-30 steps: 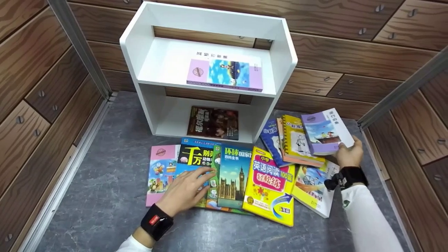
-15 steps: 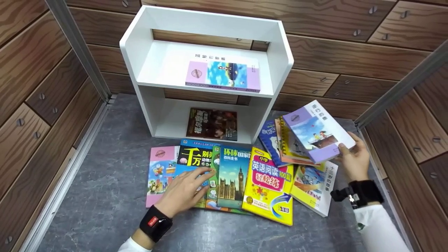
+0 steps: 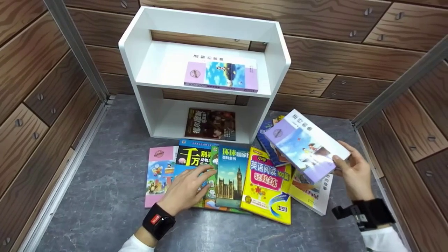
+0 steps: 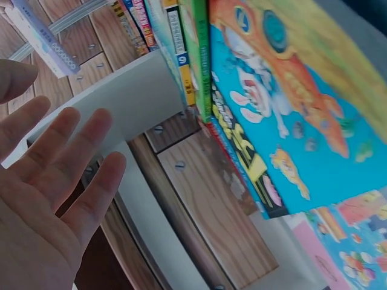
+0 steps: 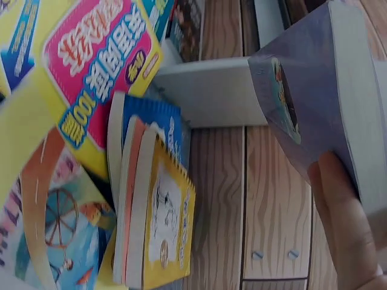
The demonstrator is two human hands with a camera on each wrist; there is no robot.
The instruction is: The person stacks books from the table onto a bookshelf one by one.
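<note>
My right hand [image 3: 357,175] pinches a purple-and-white paperback book [image 3: 302,141] by its right end, thumb on the cover. The book is raised and tilted over the spiral-bound books, which it largely covers in the head view. In the right wrist view, a yellow spiral-bound book [image 5: 166,220] tops that little stack, with a blue one [image 5: 158,115] beneath. My left hand [image 3: 187,187], fingers spread and relaxed, is over the blue animal book [image 3: 190,154], beside the book with a clock tower [image 3: 231,182]. Nothing is in its grasp in the left wrist view.
A white two-tier shelf [image 3: 206,90] stands behind the books. A purple book [image 3: 224,75] lies on its upper level, a dark brown book [image 3: 210,124] on the lower. A yellow English reader [image 3: 267,189] lies in front, a pink book [image 3: 159,178] at left. Wood-patterned walls enclose the grey floor.
My right hand has lifted the purple-and-white book off the spiral-bound stack and brought it left and nearer, turning it. My left hand stays in place.
</note>
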